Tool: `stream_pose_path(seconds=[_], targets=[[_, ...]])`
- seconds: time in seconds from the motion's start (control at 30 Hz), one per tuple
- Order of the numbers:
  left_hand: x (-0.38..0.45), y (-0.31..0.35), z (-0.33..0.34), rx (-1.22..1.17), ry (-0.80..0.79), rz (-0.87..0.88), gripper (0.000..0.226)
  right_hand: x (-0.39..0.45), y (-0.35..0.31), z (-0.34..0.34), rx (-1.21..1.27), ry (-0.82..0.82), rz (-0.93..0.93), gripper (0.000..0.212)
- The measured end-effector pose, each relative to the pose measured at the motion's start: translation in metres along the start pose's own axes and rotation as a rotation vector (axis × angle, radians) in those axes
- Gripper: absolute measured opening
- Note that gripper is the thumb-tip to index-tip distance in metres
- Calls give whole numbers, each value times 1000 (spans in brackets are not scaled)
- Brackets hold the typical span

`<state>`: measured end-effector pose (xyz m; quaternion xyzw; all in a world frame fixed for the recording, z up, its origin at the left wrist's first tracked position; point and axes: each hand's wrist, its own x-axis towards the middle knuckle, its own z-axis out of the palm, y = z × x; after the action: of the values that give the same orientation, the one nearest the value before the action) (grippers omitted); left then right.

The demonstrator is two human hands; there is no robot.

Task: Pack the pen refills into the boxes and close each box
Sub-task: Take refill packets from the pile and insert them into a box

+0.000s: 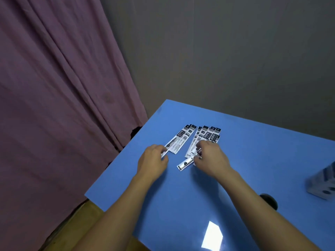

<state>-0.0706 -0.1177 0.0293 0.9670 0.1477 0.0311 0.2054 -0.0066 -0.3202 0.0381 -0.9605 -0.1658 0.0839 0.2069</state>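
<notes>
Head camera looks down at the flat white-and-black pen refill packets [203,140], lying fanned on the blue table [253,151] near its far left corner. My left hand [154,160] pinches the near end of 1 packet. My right hand [212,160] curls its fingers on another packet. A grey cardboard box [324,183] is at the right edge.

Your right hand [211,157] covers the near ends of the fanned white-and-black refill packets [208,135], so you cannot count them. Their printed labels are too small to read. The blurred grey cardboard box [323,185] is cut off by the right edge.
</notes>
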Motion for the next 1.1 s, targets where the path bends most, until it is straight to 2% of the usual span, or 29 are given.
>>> stream_pose_path(seconds=[0.27,0.53,0.73,0.83,1.1], targets=[[72,7,32,-51,-14,22,30,18,21,-6,22,74,80,35],[106,35,54,121,-122,52,57,13,31,-7,47,87,132,35],[111,34,57,127,-135,49,29,10,40,-6,49,91,162,34],[111,32,54,108,-122,55,22,12,41,-7,46,93,173,34],[113,33,33,-198,-114,-97,4,15,39,-7,51,90,160,38]])
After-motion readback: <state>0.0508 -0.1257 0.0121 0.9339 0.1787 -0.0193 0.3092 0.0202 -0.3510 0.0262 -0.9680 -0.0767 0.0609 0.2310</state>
